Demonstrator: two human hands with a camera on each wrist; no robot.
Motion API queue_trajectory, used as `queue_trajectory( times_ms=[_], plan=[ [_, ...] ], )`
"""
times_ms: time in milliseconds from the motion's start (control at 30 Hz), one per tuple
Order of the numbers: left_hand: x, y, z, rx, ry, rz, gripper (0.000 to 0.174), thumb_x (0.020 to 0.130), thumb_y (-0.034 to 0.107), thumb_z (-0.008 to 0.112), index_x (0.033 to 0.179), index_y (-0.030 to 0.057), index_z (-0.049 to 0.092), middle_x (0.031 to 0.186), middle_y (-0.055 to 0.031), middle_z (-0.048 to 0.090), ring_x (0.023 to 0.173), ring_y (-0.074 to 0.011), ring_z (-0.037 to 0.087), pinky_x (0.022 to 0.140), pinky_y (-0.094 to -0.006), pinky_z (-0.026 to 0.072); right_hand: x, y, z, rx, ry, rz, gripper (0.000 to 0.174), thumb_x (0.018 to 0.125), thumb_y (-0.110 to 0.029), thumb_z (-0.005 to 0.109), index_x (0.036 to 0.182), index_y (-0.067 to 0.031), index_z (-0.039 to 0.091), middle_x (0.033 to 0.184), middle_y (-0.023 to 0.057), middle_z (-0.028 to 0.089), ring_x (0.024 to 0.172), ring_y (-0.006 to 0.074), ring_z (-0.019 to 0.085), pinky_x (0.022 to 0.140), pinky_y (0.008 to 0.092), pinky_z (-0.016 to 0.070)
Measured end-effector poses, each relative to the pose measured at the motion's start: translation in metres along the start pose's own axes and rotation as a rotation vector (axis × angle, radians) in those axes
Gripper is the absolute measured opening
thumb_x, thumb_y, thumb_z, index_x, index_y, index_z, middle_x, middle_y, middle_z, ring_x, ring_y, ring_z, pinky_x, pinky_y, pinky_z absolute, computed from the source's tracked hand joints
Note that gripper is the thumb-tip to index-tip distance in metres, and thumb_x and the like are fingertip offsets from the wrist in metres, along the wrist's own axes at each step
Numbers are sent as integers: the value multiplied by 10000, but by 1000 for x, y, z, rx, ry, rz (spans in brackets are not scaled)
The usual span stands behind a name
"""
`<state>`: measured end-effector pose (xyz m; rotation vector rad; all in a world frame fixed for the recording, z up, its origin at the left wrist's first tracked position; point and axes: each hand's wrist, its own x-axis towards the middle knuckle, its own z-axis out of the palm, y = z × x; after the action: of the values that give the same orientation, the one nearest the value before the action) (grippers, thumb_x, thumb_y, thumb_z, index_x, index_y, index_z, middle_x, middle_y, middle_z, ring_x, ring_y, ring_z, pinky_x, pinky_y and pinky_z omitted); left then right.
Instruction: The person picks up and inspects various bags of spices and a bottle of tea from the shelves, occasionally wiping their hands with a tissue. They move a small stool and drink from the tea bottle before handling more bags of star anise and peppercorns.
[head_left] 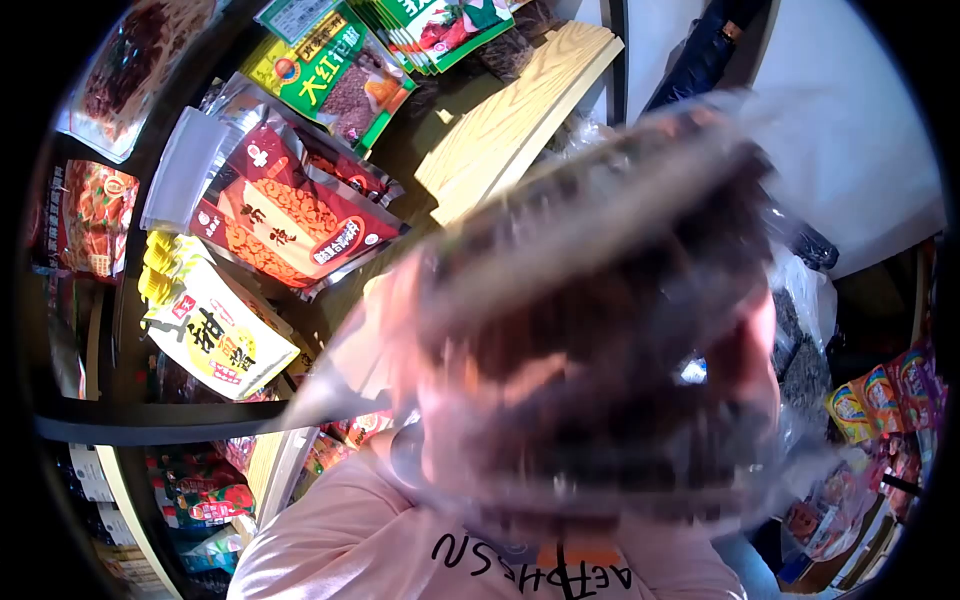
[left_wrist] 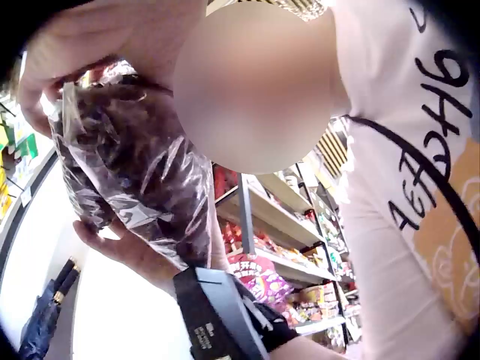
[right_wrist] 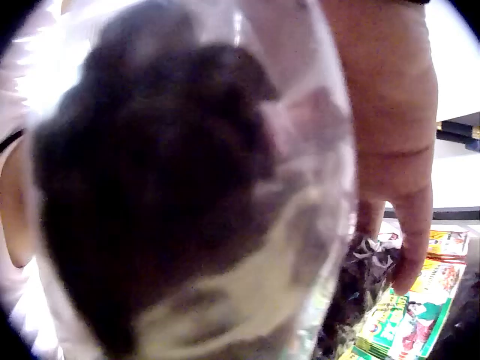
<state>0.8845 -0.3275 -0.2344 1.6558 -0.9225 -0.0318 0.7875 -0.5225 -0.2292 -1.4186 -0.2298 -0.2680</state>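
Note:
A clear plastic bag (head_left: 600,290) packed with dark brown, lumpy pieces is held up close before the head camera, blurred there. In the left wrist view the same bag (left_wrist: 142,165) shows its crinkled, shiny film. My left hand (left_wrist: 97,41) grips its upper end, with fingers bent round the edge. Lower down, my right hand (left_wrist: 135,259) holds the other side, fingers partly behind the bag. From the right wrist, the bag (right_wrist: 157,165) fills much of the view, and the right hand (right_wrist: 394,112) reaches down beside it with thumb and fingers at the dark film.
To the left, shelves hold a red pouch (head_left: 290,220), a white-and-yellow sauce packet (head_left: 220,325) and a green packet (head_left: 335,80). A wooden shelf board (head_left: 525,110) juts out behind the bag. Colourful snack packs (head_left: 885,395) stand at right. A dark folded umbrella (left_wrist: 49,307) hangs near a white wall.

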Motion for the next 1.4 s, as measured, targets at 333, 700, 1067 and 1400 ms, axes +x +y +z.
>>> queue_trajectory(
  times_ms=[333,700,1067,1400],
  plan=[
    [9,-25,23,-365,158,-301,481,906,227,479,1330,40,348,1260,-110,460,1122,-211,488,970,-338,385,22,37,2,-547,100,-151,960,699,-259,798,1419,40,238,1404,186,352,1300,215,321,1093,321,230],
    [-38,-34,95,-906,-370,-503,556,982,447,360,1370,50,336,1324,-69,464,1233,-193,432,1037,-351,330,-109,20,-1,-232,496,157,593,815,-69,667,1343,-16,402,1223,65,535,1106,153,499,972,284,380],
    [-46,7,254,-835,-734,-612,495,967,275,485,1338,-27,356,1309,-105,469,1208,-156,425,1034,-297,305,-260,-12,-44,247,1252,100,324,936,-193,519,1209,-21,494,1149,70,583,1045,142,564,912,287,441],
    [-54,-81,337,35,-873,103,593,863,105,488,1412,31,274,1272,-285,431,1168,-418,457,1013,-382,364,-321,84,-179,-969,1423,430,393,870,-131,547,1250,-51,492,1064,215,597,983,342,573,870,379,437]
  ],
)
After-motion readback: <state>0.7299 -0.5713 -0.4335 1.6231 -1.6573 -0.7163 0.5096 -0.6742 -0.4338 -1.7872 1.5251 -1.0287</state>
